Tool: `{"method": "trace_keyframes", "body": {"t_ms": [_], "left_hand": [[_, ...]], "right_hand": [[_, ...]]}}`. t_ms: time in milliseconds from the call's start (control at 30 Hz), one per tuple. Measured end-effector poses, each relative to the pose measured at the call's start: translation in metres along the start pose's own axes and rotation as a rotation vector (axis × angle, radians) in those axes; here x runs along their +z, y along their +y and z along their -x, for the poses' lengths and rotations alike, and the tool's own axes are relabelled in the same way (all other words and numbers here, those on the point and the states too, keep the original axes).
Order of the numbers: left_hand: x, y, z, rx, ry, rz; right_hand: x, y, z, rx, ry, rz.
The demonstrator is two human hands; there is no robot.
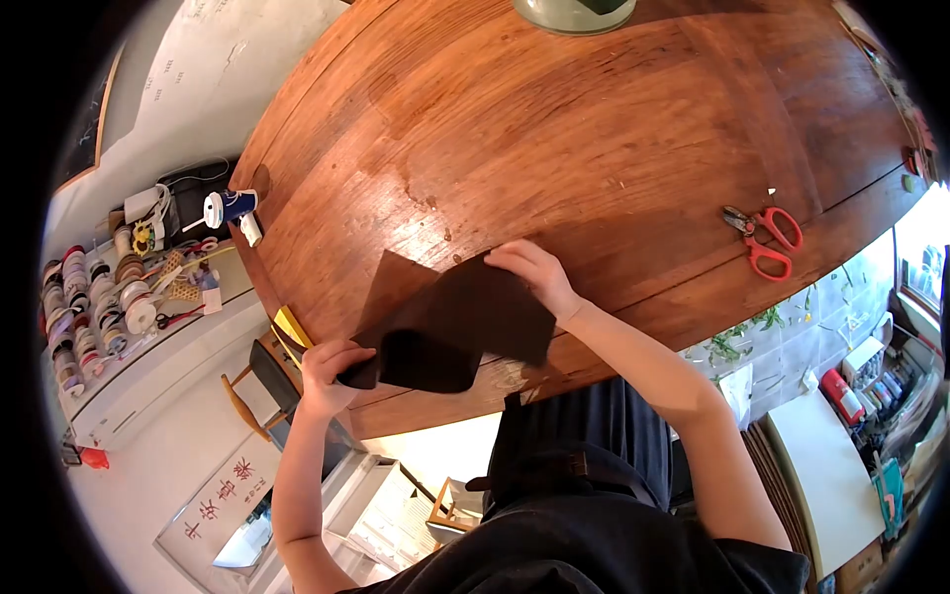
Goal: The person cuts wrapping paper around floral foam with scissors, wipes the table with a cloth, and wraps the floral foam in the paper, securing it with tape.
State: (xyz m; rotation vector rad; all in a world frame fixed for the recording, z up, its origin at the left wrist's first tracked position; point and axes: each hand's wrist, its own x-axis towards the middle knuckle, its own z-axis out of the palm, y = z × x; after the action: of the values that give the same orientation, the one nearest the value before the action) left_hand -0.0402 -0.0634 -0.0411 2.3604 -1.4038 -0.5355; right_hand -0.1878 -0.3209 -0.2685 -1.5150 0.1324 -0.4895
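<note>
A dark brown, nearly black sheet (465, 307) is spread between my two hands above the near edge of the wooden table (554, 129). Part of it is curled over at the bottom, and a corner sticks out at the upper left. My left hand (332, 371) pinches its lower left end. At its upper right edge, my right hand (532, 275) grips it with the fingers on top. Whether it is paper or cloth I cannot tell. Red-handled scissors (767, 241) lie on the table to the right, away from both hands.
A green-grey vessel (574, 14) stands at the far edge. Left of the table, a white surface holds several ribbon spools (141, 309) and a cup (230, 208). A chair (272, 381) is at the lower left. Plant cuttings (727, 346) lie on the floor at right.
</note>
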Motion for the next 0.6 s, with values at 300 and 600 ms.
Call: {"method": "trace_keyframes", "body": {"t_ms": [300, 600], "left_hand": [[-0.001, -0.005, 0.009, -0.093, -0.062, 0.057], [-0.034, -0.022, 0.012, -0.416, -0.222, 0.314]], "right_hand": [[0.008, -0.007, -0.002, 0.461, 0.013, -0.642], [-0.024, -0.020, 0.002, 0.249, -0.350, -0.558]]}}
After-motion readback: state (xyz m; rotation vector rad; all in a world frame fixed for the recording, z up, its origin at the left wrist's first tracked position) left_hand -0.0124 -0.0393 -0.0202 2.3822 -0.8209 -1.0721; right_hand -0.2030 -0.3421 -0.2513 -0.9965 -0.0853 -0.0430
